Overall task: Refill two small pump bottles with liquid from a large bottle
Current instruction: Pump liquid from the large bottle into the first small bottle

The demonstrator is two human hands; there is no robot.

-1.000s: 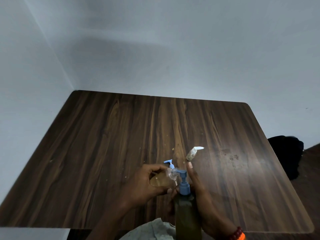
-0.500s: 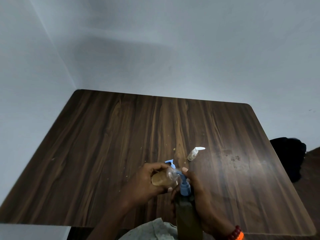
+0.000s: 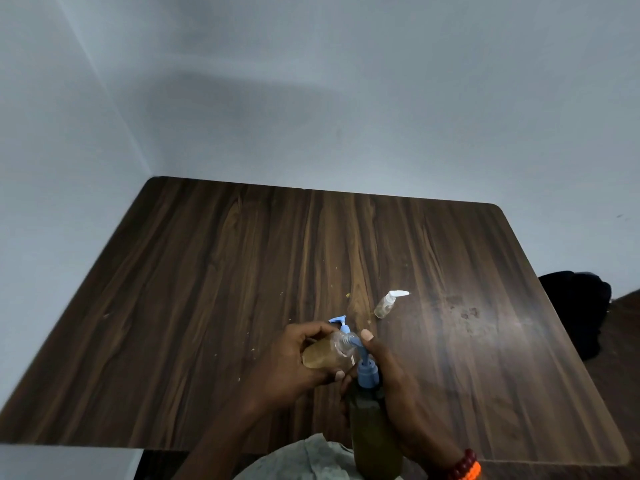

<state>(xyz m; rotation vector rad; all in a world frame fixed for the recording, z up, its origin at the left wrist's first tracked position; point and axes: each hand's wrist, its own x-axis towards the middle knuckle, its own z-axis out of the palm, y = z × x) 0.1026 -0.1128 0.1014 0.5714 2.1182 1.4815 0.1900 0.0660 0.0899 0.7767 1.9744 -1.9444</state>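
My left hand (image 3: 294,362) holds a small clear bottle (image 3: 327,351) on its side, part full of brownish liquid, its open neck against the blue pump spout (image 3: 360,348) of the large bottle. The large bottle (image 3: 375,434) of dark olive liquid stands upright at the table's near edge, my right hand (image 3: 398,386) wrapped around it with a finger on the pump head. A small blue pump top (image 3: 338,322) shows just behind my left hand. A second small bottle (image 3: 388,304) with a white pump stands tilted on the table, further back and to the right.
The dark wooden table (image 3: 207,289) fills the view and meets grey walls at the back and left. Small crumbs and smudges mark its surface. A black object (image 3: 578,306) sits beyond the right edge. Light cloth (image 3: 304,459) shows at the bottom.
My right finger has come down onto the pump head, and the small bottle's neck has moved closer against the spout. The second small bottle has not moved.
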